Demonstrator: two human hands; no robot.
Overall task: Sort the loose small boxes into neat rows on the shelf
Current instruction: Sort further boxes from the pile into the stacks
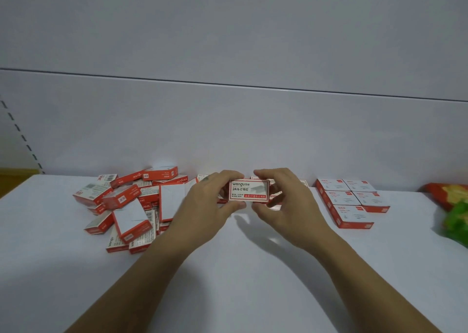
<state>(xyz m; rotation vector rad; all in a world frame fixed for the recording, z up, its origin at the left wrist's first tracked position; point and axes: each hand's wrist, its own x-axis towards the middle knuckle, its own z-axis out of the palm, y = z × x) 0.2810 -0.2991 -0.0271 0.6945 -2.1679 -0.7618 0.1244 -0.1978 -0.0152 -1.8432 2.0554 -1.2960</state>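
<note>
Both hands hold one small red-and-white staple box [249,190] up above the white shelf [228,269], its printed face toward me. My left hand [210,201] pinches its left end and my right hand [283,203] pinches its right end. A loose pile of the same red-and-white boxes [129,206] lies jumbled at the left, some on edge, some face down. At the right, several boxes [352,198] lie flat in two neat rows. More boxes behind my hands are mostly hidden.
The shelf's white back panel [228,135] rises right behind the boxes. A slotted upright [24,140] stands at the far left. A red, yellow and green packet [453,211] lies at the right edge of the shelf.
</note>
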